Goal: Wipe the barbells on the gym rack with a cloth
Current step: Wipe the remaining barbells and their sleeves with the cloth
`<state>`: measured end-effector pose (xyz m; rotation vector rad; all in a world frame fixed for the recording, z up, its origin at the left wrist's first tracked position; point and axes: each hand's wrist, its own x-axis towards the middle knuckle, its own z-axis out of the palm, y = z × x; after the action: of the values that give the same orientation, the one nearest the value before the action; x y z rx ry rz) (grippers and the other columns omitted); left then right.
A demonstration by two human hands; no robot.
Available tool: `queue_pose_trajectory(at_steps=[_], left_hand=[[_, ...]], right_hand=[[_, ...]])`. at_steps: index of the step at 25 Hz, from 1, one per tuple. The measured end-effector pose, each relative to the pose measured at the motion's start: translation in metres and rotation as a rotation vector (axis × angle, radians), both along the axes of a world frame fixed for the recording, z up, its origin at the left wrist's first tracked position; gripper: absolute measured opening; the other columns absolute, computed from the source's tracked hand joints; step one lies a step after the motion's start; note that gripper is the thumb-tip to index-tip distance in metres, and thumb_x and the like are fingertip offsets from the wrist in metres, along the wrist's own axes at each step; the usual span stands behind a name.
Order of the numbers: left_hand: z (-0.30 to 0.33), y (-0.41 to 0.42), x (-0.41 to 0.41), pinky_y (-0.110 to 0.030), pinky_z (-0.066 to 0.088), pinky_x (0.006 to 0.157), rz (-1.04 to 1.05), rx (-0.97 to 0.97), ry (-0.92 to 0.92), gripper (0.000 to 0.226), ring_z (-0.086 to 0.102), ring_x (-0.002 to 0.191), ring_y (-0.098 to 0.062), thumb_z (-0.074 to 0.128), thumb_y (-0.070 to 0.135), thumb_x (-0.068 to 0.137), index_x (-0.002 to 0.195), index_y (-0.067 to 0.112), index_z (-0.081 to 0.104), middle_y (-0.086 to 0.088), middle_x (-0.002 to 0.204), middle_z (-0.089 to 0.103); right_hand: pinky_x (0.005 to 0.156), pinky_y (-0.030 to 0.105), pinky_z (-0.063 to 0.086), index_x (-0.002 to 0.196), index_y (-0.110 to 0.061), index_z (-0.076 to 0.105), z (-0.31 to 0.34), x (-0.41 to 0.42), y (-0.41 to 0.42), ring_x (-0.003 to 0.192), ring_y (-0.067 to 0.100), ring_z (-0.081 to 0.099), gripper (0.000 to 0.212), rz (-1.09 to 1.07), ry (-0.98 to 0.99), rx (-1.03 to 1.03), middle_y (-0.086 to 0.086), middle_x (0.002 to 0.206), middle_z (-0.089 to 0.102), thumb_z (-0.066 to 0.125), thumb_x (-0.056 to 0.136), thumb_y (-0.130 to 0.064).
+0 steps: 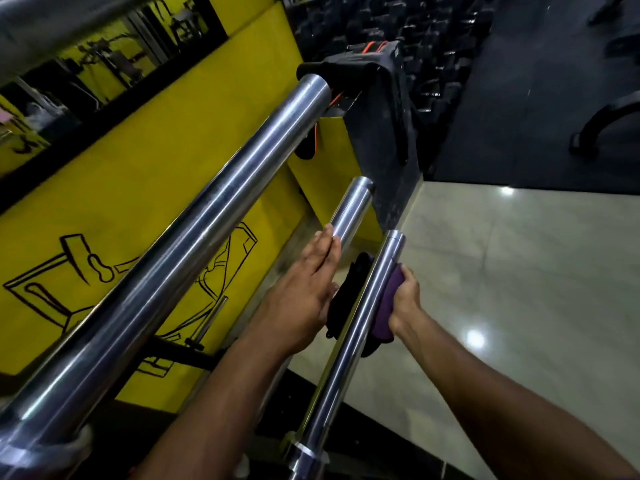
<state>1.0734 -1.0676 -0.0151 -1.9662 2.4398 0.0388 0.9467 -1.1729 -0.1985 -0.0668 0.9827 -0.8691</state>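
head view: three steel barbell sleeves ran from near left to far right. right hand [405,299] gripped a purple cloth [386,306] wrapped round the rightmost barbell sleeve [363,323], just short of its far tip. left hand [304,285] lay flat, fingers straight, against the middle barbell sleeve [349,213], holding nothing. judged: right hand was nearer; wiping would follow the sleeve's long axis, back toward the collar [304,448].
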Motion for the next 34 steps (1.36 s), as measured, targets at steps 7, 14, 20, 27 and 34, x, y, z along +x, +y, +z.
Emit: queue_pose_trajectory(at_steps=[7,14,20,27,34], left_hand=[[0.002,0.000,-0.003,-0.024,0.010,0.120,0.009,0.002,0.013,0.070,-0.020,0.150,-0.004,0.037,0.028,0.107,0.160,0.023,-0.009,0.012,0.164,-0.025],[0.002,0.000,-0.002,-0.024,0.008,0.119,0.017,0.008,-0.009,0.070,-0.020,0.150,-0.004,0.037,0.028,0.107,0.158,0.023,-0.010,0.011,0.164,-0.026],[0.002,0.000,-0.002,-0.029,0.012,0.124,0.025,0.020,0.008,0.070,-0.018,0.152,-0.006,0.037,0.027,0.107,0.159,0.022,-0.008,0.008,0.165,-0.023],[0.003,-0.001,-0.002,-0.030,0.013,0.124,0.030,0.022,0.000,0.068,-0.013,0.153,-0.009,0.040,0.024,0.107,0.160,0.017,-0.003,0.004,0.167,-0.017],[0.026,0.022,-0.009,-0.032,0.012,0.124,0.070,0.067,0.062,0.071,-0.013,0.153,-0.012,0.041,0.032,0.107,0.160,0.013,-0.003,0.001,0.166,-0.021]], right_hand=[[0.078,0.038,0.053,0.103,-0.010,0.073,0.018,-0.009,-0.071,0.090,0.033,0.068,0.072,-0.110,0.033,-0.010,0.021,0.101,0.073,0.036,0.091,-0.070],[0.084,0.039,0.054,0.100,-0.014,0.075,0.001,0.010,-0.015,0.091,0.033,0.069,0.061,-0.072,0.092,0.004,0.017,0.101,0.075,0.039,0.092,-0.063],[0.073,0.037,0.053,0.091,-0.010,0.072,0.029,-0.007,-0.044,0.080,0.031,0.067,0.067,-0.065,0.067,-0.020,0.017,0.078,0.074,0.034,0.096,-0.066],[0.092,0.040,0.051,0.108,-0.014,0.071,-0.008,0.000,0.034,0.102,0.033,0.066,0.059,-0.147,-0.094,0.017,0.015,0.107,0.073,0.036,0.098,-0.061],[0.065,0.033,0.050,0.096,-0.010,0.068,0.032,0.014,0.048,0.079,0.032,0.065,0.070,-0.113,-0.131,0.052,0.016,0.076,0.073,0.020,0.101,-0.061]])
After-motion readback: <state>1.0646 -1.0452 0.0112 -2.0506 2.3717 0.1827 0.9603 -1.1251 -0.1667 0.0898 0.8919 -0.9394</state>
